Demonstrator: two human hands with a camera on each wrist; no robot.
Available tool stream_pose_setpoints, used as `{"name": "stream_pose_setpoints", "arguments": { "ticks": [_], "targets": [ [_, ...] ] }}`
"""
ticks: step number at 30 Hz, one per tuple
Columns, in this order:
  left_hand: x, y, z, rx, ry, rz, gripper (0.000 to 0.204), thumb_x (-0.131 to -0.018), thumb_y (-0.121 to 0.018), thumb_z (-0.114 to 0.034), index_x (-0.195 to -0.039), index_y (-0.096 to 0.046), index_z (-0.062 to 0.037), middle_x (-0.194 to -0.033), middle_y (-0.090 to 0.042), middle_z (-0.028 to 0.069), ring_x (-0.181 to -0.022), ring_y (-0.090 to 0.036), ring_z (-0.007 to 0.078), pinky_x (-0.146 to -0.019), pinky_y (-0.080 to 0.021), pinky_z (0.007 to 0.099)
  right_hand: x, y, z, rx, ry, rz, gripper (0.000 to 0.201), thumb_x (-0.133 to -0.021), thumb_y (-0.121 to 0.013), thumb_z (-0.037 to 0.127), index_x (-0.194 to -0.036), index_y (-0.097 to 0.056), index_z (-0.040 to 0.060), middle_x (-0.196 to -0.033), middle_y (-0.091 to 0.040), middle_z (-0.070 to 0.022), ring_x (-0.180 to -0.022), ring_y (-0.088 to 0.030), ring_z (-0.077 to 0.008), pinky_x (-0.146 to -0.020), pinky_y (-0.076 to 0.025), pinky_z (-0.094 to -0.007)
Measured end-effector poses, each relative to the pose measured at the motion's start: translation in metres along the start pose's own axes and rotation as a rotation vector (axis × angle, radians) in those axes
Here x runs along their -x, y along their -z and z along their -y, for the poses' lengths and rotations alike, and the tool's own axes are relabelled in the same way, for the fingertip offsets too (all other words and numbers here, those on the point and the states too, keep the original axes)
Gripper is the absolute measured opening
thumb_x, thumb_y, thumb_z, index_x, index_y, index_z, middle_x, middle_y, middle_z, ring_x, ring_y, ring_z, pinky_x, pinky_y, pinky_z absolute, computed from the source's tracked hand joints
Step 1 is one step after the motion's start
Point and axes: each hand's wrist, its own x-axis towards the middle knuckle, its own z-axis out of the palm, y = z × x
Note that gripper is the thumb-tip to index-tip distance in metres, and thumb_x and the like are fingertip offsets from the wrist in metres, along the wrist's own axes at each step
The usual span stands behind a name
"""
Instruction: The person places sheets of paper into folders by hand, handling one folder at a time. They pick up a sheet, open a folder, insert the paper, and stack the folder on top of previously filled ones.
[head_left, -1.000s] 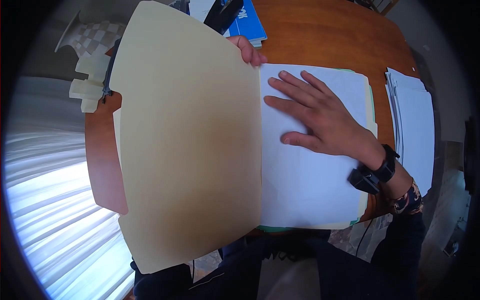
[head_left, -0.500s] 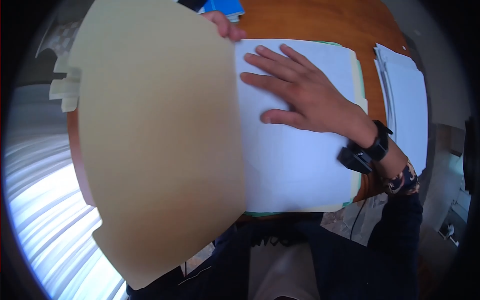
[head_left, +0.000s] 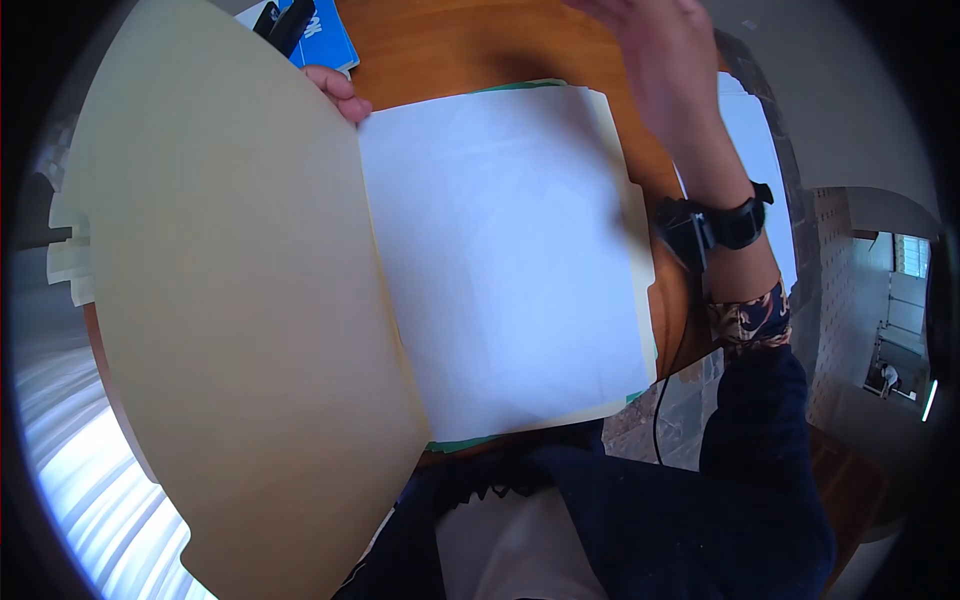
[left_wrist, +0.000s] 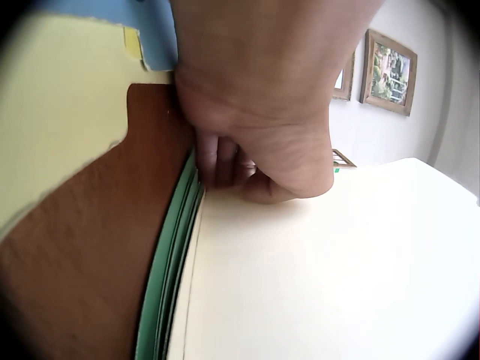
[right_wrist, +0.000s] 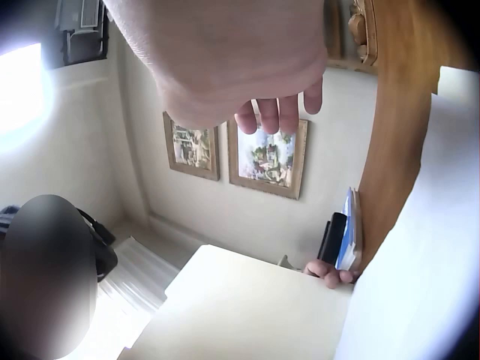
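A manila folder (head_left: 240, 280) stands with its cover raised on the left side of the head view. White paper (head_left: 510, 270) lies inside it, on the right half. My left hand (head_left: 338, 92) grips the cover's top edge near the fold, its fingertips showing over the edge. In the left wrist view, curled fingers meet the cover above several green folders (left_wrist: 169, 255) stacked underneath. My right hand (head_left: 665, 60) is raised above the far right of the paper, holding nothing. The head view cuts off its fingers; the right wrist view shows several fingertips (right_wrist: 289, 116) spaced apart.
On the wooden table (head_left: 440, 40), a blue book (head_left: 335, 40) with a black object (head_left: 290, 28) on it lies behind the folder. A stack of white sheets (head_left: 750, 130) sits at the right edge. A dark cord (head_left: 660, 420) hangs at the front.
My right hand has lifted off the white paper and moved up and to the right. My left hand keeps its hold on the folder's cover. The head view has shifted.
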Motion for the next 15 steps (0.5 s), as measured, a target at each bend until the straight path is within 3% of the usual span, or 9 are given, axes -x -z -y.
{"name": "stream_pose_setpoints", "arguments": {
  "ticks": [1, 3, 4, 5, 7, 11, 13, 14, 15],
  "targets": [
    [0.005, -0.006, 0.021, 0.003, -0.013, -0.005, 0.024, -0.092, -0.068, -0.027, -0.099, -0.060, -0.0056, -0.098, -0.068, 0.0128, -0.109, -0.064, 0.0253, -0.092, -0.053, 0.0451, 0.012, 0.009, -0.002, 0.003, 0.007, 0.012, 0.044, -0.104, -0.050, 0.039, -0.107, -0.067, -0.0012, -0.113, -0.068, -0.0147, -0.105, -0.065, -0.0207, -0.094, -0.050, -0.0340],
    [0.016, -0.006, 0.020, -0.274, -0.041, -0.304, 0.028, -0.092, -0.068, -0.028, -0.107, -0.060, -0.0051, -0.102, -0.068, 0.0137, -0.114, -0.062, 0.0269, -0.094, -0.052, 0.0438, 0.003, 0.004, 0.009, -0.045, -0.052, -0.016, 0.048, -0.105, -0.044, 0.043, -0.112, -0.065, 0.0015, -0.110, -0.069, -0.0142, -0.103, -0.067, -0.0238, -0.094, -0.052, -0.0363],
    [0.017, -0.014, 0.014, -0.292, -0.035, -0.325, 0.028, -0.092, -0.068, -0.028, -0.107, -0.060, -0.0051, -0.102, -0.068, 0.0137, -0.114, -0.062, 0.0269, -0.094, -0.052, 0.0438, 0.003, 0.006, 0.009, -0.016, -0.014, 0.021, 0.049, -0.105, -0.042, 0.045, -0.115, -0.064, 0.0018, -0.108, -0.069, -0.0141, -0.101, -0.067, -0.0229, -0.094, -0.052, -0.0356],
    [0.018, -0.022, 0.005, -0.138, -0.035, -0.309, 0.023, -0.090, -0.067, -0.019, -0.107, -0.061, -0.0039, -0.101, -0.068, 0.0107, -0.104, -0.064, 0.0228, -0.087, -0.053, 0.0371, 0.005, 0.008, 0.013, -0.061, -0.012, 0.032, 0.049, -0.105, -0.042, 0.045, -0.115, -0.064, 0.0018, -0.108, -0.069, -0.0141, -0.101, -0.067, -0.0229, -0.094, -0.052, -0.0356],
    [0.032, -0.039, -0.017, -0.104, -0.205, -0.124, 0.023, -0.088, -0.068, -0.008, -0.110, -0.061, -0.0040, -0.098, -0.067, 0.0041, -0.092, -0.063, 0.0135, -0.081, -0.049, 0.0261, 0.012, 0.000, 0.024, -0.117, -0.053, 0.098, 0.050, -0.105, -0.041, 0.045, -0.115, -0.064, 0.0015, -0.107, -0.069, -0.0134, -0.100, -0.067, -0.0221, -0.092, -0.052, -0.0352],
    [0.026, -0.023, -0.015, -0.105, -0.238, -0.236, 0.026, -0.089, -0.066, -0.005, -0.113, -0.059, -0.0036, -0.100, -0.066, 0.0039, -0.095, -0.063, 0.0113, -0.090, -0.048, 0.0259, 0.012, -0.005, 0.013, 0.140, 0.108, 0.019, 0.052, -0.106, -0.038, 0.046, -0.117, -0.061, -0.0002, -0.106, -0.069, -0.0136, -0.097, -0.067, -0.0211, -0.089, -0.053, -0.0351],
    [0.027, -0.022, -0.015, -0.085, -0.226, -0.283, 0.028, -0.089, -0.065, -0.004, -0.116, -0.057, -0.0028, -0.102, -0.065, 0.0046, -0.096, -0.062, 0.0112, -0.094, -0.048, 0.0272, 0.001, 0.020, 0.007, 0.020, -0.107, 0.218, 0.054, -0.105, -0.037, 0.042, -0.136, -0.055, 0.0022, -0.133, -0.062, -0.0154, -0.126, -0.057, -0.0249, -0.112, -0.038, -0.0395],
    [0.026, -0.023, -0.014, -0.068, -0.220, -0.319, 0.030, -0.086, -0.069, -0.002, -0.114, -0.059, -0.0032, -0.103, -0.066, 0.0045, -0.094, -0.063, 0.0116, -0.092, -0.048, 0.0264, -0.003, 0.023, 0.005, 0.124, -0.083, 0.219, 0.067, -0.105, -0.024, 0.048, -0.137, -0.051, -0.0044, -0.134, -0.060, -0.0178, -0.126, -0.057, -0.0255, -0.110, -0.040, -0.0385],
    [0.026, -0.022, -0.013, -0.049, -0.213, -0.354, 0.033, -0.082, -0.073, 0.000, -0.113, -0.061, -0.0036, -0.103, -0.067, 0.0045, -0.092, -0.063, 0.0121, -0.090, -0.048, 0.0256, -0.004, 0.021, 0.006, 0.126, -0.080, 0.226, 0.067, -0.105, -0.024, 0.048, -0.137, -0.051, -0.0044, -0.134, -0.060, -0.0178, -0.126, -0.057, -0.0255, -0.110, -0.040, -0.0385]
  ]
}}
